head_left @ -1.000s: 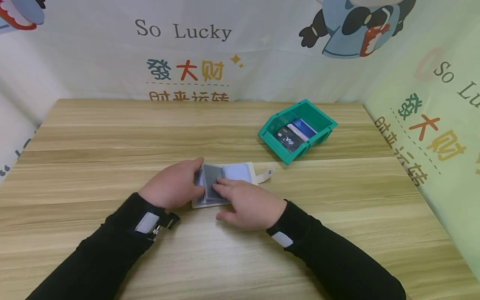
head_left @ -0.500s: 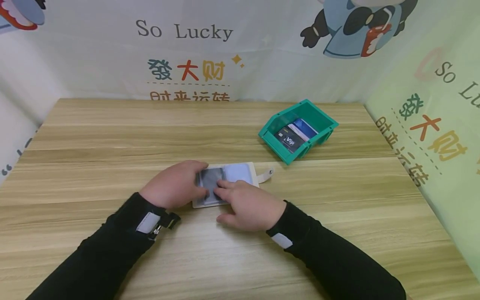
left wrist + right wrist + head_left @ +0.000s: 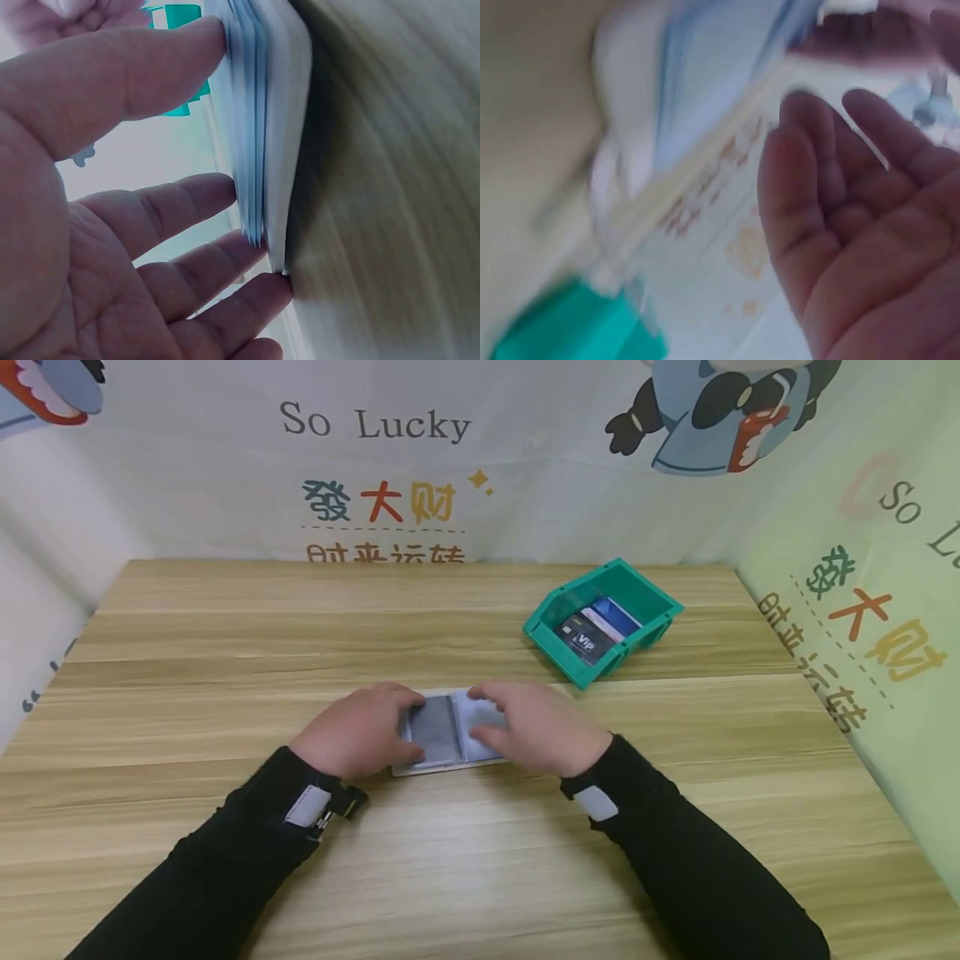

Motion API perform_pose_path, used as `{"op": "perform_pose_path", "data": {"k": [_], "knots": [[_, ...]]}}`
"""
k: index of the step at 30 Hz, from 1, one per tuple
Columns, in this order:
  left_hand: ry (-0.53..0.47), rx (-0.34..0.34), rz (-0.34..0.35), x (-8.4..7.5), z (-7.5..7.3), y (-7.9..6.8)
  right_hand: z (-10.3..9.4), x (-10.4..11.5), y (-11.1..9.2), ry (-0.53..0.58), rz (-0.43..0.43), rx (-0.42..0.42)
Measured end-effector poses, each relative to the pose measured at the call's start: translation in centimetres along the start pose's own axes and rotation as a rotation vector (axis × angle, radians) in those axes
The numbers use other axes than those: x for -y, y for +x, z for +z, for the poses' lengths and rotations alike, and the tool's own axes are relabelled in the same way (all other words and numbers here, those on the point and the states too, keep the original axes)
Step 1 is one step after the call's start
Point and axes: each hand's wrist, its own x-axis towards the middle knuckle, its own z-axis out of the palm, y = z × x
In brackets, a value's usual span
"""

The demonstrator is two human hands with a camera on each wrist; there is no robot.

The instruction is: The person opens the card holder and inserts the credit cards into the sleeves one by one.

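Note:
A small card holder (image 3: 468, 750) lies spread open on the table, with clear sleeve pages and a greyish left page (image 3: 437, 731). At its left end is my left hand (image 3: 363, 731), thumb and fingers resting on the pages. Seen from the left wrist, this hand's fingers are fairly straight and their tips touch the edges of the stacked sleeves (image 3: 247, 135). My right hand (image 3: 543, 727) is over the right half, covering part of it and the strap. In the blurred right wrist view, its fingers are loosely bent, apart from the holder (image 3: 705, 82), with nothing in them.
A green bin (image 3: 603, 622) stands behind and to the right of the holder. In it lie a dark VIP card (image 3: 585, 637) and a blue and white card (image 3: 617, 617). A printed cloth (image 3: 525, 485) hangs along the back of the wooden table (image 3: 262, 635).
The greyish page, first raised, now lies flat on the left side. My right hand has lifted off it and moved right over the other half. The left hand stays at the left end.

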Motion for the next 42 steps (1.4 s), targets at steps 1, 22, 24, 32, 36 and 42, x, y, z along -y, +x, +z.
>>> {"op": "perform_pose_path", "data": {"k": [1, 22, 24, 32, 36, 42], "knots": [[0.000, 0.003, -0.003, 0.0, 0.0, 0.0, -0.7, -0.6, 0.2, -0.009, 0.055, -0.040], [0.028, 0.000, -0.013, -0.4, -0.2, -0.3, -6.8, -11.5, 3.7, -0.274, 0.545, 0.055], [0.030, 0.000, -0.012, -0.4, -0.2, -0.4, -6.6, -11.6, 4.0, -0.286, 0.565, 0.089], [0.035, -0.013, -0.011, -0.3, -0.1, -0.4, -6.1, -11.0, 5.0, -0.289, 0.635, 0.143], [0.035, -0.026, -0.009, -0.3, 0.0, -0.3, -6.0, -10.8, 5.0, -0.287, 0.632, 0.136], [0.042, -0.036, -0.007, -0.3, 0.1, -0.4, -5.9, -10.8, 5.0, -0.271, 0.606, 0.120]]}}
